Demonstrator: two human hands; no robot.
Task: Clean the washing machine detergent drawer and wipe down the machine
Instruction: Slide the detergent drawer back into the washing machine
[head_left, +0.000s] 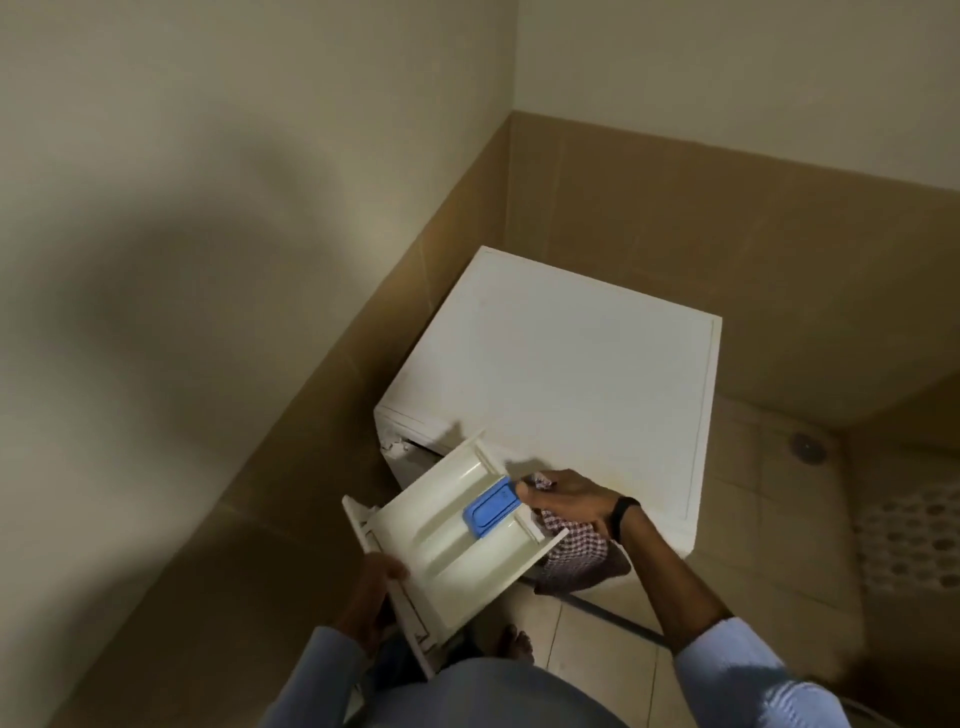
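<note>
Head view: the white detergent drawer (447, 525) is fully out of the washing machine (561, 374) and held in the air in front of it, tilted, compartments facing up. The left hand (371, 587) grips the drawer at its front-panel end. The right hand (566, 501) is closed around a bunched checked cloth (576, 551), its fingertips at the edge of the blue insert (491, 506) in the drawer. The drawer slot (410, 449) stands open at the machine's top front corner. A floor drain (807, 447) lies to the right.
</note>
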